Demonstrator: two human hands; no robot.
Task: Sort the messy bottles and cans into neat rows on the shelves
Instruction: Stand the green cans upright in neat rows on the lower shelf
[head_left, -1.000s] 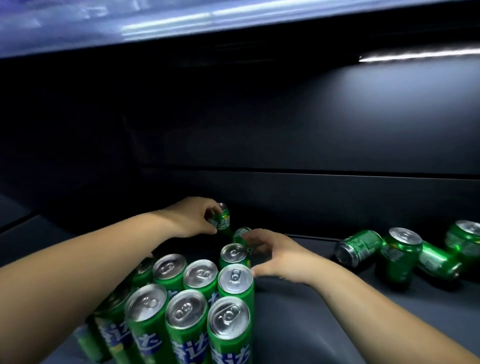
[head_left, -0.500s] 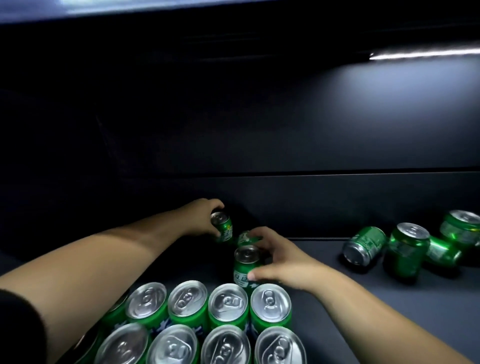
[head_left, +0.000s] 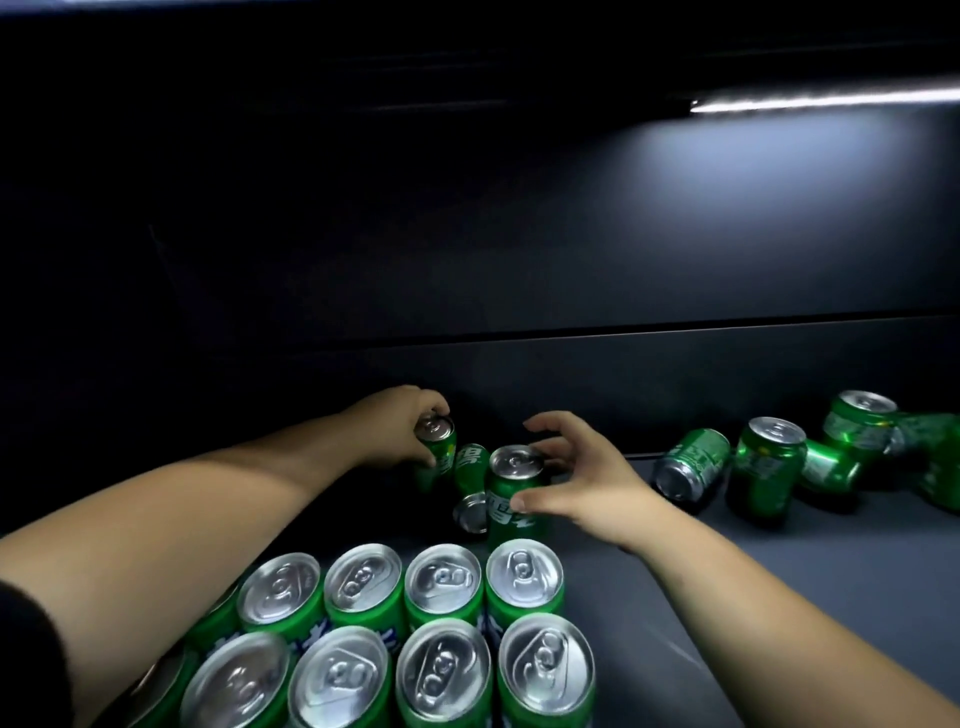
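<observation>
Mid-sort at the back of the shelf (head_left: 779, 597): gripping a small can (head_left: 435, 449) in the curled left hand (head_left: 395, 431), holding the right hand (head_left: 582, 478) spread around an upright can (head_left: 511, 483) just behind the neat rows (head_left: 447, 577), thumb touching; probably needing next to close and align both.

One piece of clothing was on show: a black sleeve (head_left: 26, 660), plain and dark, its edge cutting across the left arm at the lower left corner. Past that hem the left forearm (head_left: 208, 519) was bare right through to the left hand (head_left: 395, 431). On the other side, the right forearm (head_left: 753, 587) was uncovered from the frame's edge onward, and the right hand (head_left: 587, 483) was bare as well.
</observation>
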